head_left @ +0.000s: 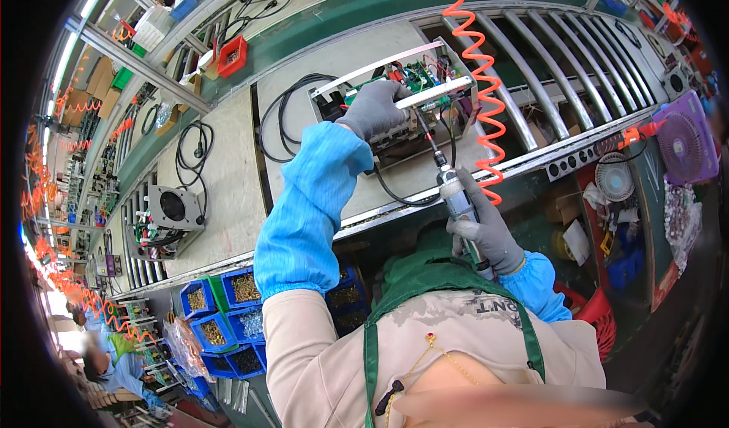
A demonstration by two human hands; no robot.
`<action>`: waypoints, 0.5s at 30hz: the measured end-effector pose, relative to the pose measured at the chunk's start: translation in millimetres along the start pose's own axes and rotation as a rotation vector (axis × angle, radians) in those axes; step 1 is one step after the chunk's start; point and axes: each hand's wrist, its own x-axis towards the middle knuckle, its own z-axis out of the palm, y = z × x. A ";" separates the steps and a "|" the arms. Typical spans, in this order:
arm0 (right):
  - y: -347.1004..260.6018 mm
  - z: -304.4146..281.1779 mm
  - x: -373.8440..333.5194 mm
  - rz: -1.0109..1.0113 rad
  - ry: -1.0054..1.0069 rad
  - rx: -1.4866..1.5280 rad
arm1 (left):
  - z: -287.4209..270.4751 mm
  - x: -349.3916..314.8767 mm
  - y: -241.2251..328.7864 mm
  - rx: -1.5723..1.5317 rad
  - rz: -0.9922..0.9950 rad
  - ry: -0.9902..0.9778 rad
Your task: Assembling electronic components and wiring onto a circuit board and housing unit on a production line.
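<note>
An open metal case point(401, 133) with pale rails point(440, 91) and exposed green circuit boards point(427, 72) sits on the worktop point(345, 56). A silver power screwdriver point(456, 198) slants toward it, its slim bit point(427, 134) at the near side.

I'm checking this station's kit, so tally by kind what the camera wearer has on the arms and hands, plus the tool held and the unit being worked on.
Gray gloves, left glove and right glove: 2
Blue sleeve covers, left cover and right cover: 2
Power driver: 1
Open electronics unit: 1
Total: 6
</note>
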 end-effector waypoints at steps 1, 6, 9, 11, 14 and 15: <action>1.6 0.9 -0.2 -0.015 0.008 -0.012 | 1.3 0.2 -1.2 0.011 0.003 0.001; 5.6 2.1 0.6 -0.027 0.011 -0.031 | 8.6 0.2 -10.6 0.078 0.168 0.096; 5.8 2.3 2.2 -0.036 0.007 -0.008 | 11.0 -4.0 -15.5 0.081 0.282 0.186; 5.9 2.6 2.4 -0.037 0.004 0.003 | 8.6 -5.4 -15.4 0.068 0.286 0.128; 6.7 2.5 1.6 -0.020 0.015 -0.008 | 6.9 -9.6 -7.9 0.030 0.267 0.071; 7.4 2.3 1.5 -0.024 0.027 -0.014 | 8.4 -12.7 -4.2 0.004 0.242 0.070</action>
